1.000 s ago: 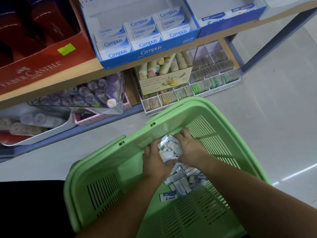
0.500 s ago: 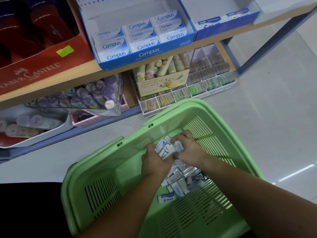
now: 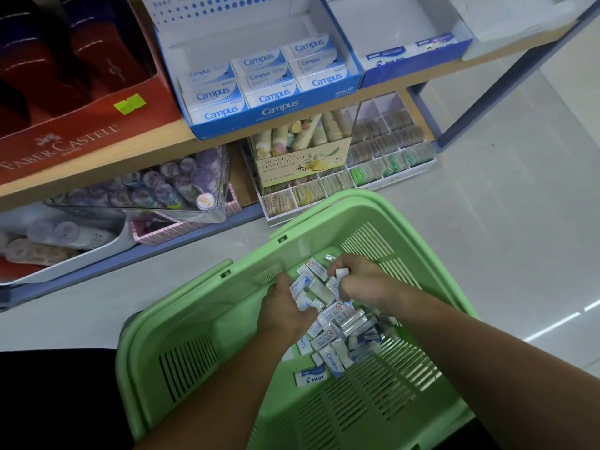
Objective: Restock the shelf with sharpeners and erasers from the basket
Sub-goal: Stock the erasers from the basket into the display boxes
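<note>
A green plastic basket (image 3: 201, 319) stands on the floor below me, with a heap of small wrapped erasers (image 3: 337, 336) in its bottom. My left hand (image 3: 282, 308) and my right hand (image 3: 360, 280) are both inside it, curled round a bunch of erasers (image 3: 313, 279) held between them just above the heap. A single Pilot eraser (image 3: 311, 377) lies apart toward me. On the wooden shelf (image 3: 156, 142) above, a blue Campus display box (image 3: 279, 108) holds several boxed erasers, with bare room at its back.
A red Faber-Castell box (image 3: 65, 144) sits left of the Campus box, a blue Pilot box (image 3: 409, 60) right of it. Beneath, a hand-cream carton (image 3: 302, 164), a clear tub of tape rolls (image 3: 156, 186) and a divided white tray (image 3: 383, 157). Pale floor at right.
Both hands have gathered a bunch of erasers and lifted it a little off the heap. My right hand has shifted to the right and my view has tilted slightly.
</note>
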`<action>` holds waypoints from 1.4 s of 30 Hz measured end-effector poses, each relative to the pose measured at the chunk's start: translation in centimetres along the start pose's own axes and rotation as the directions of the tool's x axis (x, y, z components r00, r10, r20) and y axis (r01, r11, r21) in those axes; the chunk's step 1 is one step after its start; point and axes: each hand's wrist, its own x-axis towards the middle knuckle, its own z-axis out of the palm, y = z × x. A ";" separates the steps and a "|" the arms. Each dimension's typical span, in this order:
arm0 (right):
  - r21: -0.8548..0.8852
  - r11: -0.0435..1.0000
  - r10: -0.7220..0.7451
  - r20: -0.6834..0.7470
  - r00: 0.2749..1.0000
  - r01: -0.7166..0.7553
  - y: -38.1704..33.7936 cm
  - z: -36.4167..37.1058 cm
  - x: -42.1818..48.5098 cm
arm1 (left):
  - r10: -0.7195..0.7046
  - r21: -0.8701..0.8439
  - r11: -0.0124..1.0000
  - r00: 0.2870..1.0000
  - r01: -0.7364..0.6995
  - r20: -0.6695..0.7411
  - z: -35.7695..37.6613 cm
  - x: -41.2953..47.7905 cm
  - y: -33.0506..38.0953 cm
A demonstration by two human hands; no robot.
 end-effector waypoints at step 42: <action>0.315 0.753 -0.589 -0.070 0.805 0.578 -18.4 -7.3 -24.2 | 0.406 -0.316 0.879 0.907 -0.356 0.110 -29.6 -19.2 21.0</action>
